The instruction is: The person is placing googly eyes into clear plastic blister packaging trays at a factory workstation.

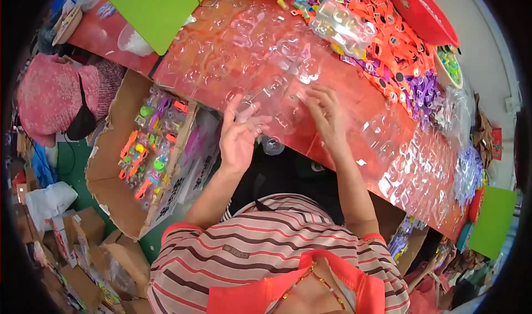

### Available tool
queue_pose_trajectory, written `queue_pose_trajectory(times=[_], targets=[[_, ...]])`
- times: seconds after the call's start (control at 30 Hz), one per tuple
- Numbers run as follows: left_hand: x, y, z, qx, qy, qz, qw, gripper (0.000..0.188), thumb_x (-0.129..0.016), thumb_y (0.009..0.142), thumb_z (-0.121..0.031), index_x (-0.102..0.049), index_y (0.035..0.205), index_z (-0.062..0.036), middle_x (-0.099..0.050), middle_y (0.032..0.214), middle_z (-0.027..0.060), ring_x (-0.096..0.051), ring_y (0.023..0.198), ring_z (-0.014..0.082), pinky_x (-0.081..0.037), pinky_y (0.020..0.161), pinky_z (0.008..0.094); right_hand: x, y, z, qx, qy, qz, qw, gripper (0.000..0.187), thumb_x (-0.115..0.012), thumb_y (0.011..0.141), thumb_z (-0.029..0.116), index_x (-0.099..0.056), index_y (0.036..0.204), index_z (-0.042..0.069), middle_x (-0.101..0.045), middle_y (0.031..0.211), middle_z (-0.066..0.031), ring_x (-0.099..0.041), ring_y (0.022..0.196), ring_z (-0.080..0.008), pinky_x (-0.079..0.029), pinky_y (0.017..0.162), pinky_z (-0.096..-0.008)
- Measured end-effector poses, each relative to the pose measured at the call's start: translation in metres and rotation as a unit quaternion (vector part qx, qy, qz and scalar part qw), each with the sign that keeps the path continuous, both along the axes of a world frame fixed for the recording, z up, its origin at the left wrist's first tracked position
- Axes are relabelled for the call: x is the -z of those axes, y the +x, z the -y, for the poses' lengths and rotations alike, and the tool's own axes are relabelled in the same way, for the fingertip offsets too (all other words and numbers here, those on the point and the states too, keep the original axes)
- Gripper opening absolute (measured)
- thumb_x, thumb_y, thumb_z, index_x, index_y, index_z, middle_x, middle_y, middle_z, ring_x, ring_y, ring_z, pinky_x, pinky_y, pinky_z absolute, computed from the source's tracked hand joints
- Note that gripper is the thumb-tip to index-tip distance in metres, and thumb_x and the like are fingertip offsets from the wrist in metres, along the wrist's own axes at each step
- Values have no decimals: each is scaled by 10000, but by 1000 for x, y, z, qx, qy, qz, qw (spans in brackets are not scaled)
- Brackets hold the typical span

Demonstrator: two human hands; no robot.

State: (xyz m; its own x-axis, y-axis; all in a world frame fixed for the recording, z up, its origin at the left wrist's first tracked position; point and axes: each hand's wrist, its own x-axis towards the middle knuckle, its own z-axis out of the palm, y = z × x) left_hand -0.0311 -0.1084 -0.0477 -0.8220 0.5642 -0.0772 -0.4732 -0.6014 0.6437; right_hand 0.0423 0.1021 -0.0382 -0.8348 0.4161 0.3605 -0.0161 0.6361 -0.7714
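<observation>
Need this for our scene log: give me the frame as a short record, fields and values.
Left hand: fingers spread at a clear blister shell; grip unclear
Right hand: fingers bent, near the shell's other side; contact unclear
Surface: red tabletop
Far right on table: orange watch-shaped pieces, purple pieces beside them
Near right on table: clear blister shells
Left of table: open cardboard box holding filled blister packs
</observation>
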Motion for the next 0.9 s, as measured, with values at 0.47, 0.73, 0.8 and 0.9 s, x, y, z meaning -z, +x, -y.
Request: queue_pose_trajectory(times=[0.47,0.73,0.8,0.9], targets=[[0,20,7,-29,-118,-60,991,625,-462,806,24,-279,1398,-50,-530,1190,176,-613,896,230,-476,788,307,-14,16,39,-27,257,60,964,225,-612,797,122,-603,1020,90,-556,1074,-92,-522,988,-282,-392,835,-413],[-29,-28,24,145,-288,-288,902,468,-430,695,28,-495,1156,-17,-580,851,55,-528,733,93,-439,669,241,-61,28,41,-91,295,154,938,247,-664,757,167,-547,942,50,-542,1000,-114,-570,904,-257,-406,774,-377],[-45,-30,16,178,-293,-390,854,457,-417,699,27,-521,1137,-51,-595,867,73,-569,757,154,-461,698,287,-80,38,49,-54,268,124,954,271,-669,762,176,-544,957,35,-543,985,-120,-582,865,-279,-427,746,-387],[-50,-28,4,213,-270,-479,807,476,-441,718,24,-525,1175,-85,-616,950,113,-610,849,246,-468,769,345,-64,46,48,-100,143,153,973,238,-661,772,172,-564,927,20,-570,854,-140,-590,757,-311,-447,661,-387]])
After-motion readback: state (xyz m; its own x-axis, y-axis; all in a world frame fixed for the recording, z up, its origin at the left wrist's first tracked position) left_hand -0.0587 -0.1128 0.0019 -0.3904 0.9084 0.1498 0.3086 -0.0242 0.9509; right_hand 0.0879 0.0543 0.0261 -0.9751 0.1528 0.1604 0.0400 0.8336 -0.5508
